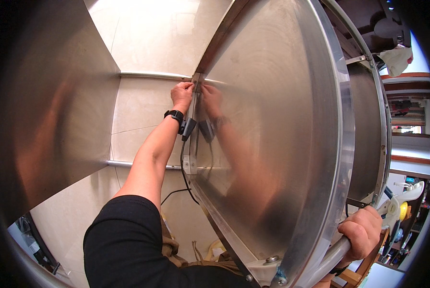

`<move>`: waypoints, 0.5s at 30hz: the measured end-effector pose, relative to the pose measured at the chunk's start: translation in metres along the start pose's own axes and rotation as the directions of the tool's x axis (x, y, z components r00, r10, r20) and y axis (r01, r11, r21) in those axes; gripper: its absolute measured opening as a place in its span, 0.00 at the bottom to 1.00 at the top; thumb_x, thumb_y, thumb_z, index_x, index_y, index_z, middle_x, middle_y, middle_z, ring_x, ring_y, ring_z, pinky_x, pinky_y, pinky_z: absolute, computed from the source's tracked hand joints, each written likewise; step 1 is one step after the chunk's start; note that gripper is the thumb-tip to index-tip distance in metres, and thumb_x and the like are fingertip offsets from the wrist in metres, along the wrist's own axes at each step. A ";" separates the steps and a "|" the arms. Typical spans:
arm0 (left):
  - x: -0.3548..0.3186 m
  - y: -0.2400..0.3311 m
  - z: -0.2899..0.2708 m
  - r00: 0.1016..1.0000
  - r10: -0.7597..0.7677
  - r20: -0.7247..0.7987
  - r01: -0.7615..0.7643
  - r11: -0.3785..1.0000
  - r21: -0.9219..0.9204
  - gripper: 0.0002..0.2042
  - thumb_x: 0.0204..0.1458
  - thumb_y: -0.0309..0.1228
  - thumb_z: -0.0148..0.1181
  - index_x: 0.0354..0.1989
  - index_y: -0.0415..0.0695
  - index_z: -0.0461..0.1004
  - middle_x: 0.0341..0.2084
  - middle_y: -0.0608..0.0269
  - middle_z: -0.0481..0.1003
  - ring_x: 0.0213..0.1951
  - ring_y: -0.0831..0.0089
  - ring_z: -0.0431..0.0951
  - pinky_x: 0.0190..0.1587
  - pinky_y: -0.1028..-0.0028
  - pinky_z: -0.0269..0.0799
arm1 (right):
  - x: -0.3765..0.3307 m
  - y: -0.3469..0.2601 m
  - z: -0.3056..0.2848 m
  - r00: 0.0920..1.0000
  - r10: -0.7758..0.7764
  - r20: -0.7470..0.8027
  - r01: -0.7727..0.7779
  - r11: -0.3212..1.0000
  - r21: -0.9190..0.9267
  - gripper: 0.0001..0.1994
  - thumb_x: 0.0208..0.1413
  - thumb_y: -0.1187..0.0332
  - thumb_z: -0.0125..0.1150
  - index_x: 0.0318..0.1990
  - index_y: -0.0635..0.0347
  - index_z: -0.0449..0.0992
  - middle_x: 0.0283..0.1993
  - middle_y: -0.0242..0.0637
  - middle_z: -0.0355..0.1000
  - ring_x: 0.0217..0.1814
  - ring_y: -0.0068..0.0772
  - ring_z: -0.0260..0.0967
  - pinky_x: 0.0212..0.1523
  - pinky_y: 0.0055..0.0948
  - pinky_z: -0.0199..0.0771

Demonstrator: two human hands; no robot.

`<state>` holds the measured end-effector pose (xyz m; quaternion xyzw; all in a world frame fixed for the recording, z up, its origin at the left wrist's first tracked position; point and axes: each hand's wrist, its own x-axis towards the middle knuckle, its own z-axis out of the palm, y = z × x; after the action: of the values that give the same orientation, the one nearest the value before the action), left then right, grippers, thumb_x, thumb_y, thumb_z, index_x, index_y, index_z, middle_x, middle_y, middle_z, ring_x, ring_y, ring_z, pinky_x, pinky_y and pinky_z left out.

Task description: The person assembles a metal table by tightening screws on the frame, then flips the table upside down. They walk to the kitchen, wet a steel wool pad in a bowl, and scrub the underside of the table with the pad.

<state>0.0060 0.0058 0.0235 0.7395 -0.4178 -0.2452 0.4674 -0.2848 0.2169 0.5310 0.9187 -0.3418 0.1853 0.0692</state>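
steel panel [282,125] edge pinched in left grip [181,93], right grip [364,230] closed around steel tube [328,261]

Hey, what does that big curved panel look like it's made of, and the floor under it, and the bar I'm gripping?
The curved panel looks like brushed stainless steel: silvery, with fine grain lines and a blurred reflection of the left hand. The floor seems to be glossy beige tile, with thin joint lines and glare. The bar in the right hand looks like polished metal tube, though only a short stretch shows.

Pale tiled floor [148,43], cluttered shelves [409,113] at right, bright daylight
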 end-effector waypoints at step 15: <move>0.005 -0.002 0.000 0.999 0.042 0.034 -0.042 0.999 0.006 0.09 0.52 0.36 0.66 0.37 0.45 0.84 0.32 0.57 0.82 0.34 0.65 0.83 0.38 0.69 0.76 | 0.003 0.000 -0.004 0.999 -0.025 0.047 0.025 1.000 -0.003 0.28 0.44 0.39 0.64 0.21 0.57 0.67 0.13 0.31 0.58 0.11 0.27 0.54 0.17 0.27 0.45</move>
<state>0.0095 0.0018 0.0216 0.7277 -0.4420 -0.2466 0.4629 -0.2842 0.2158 0.5357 0.9270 -0.3320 0.1621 0.0650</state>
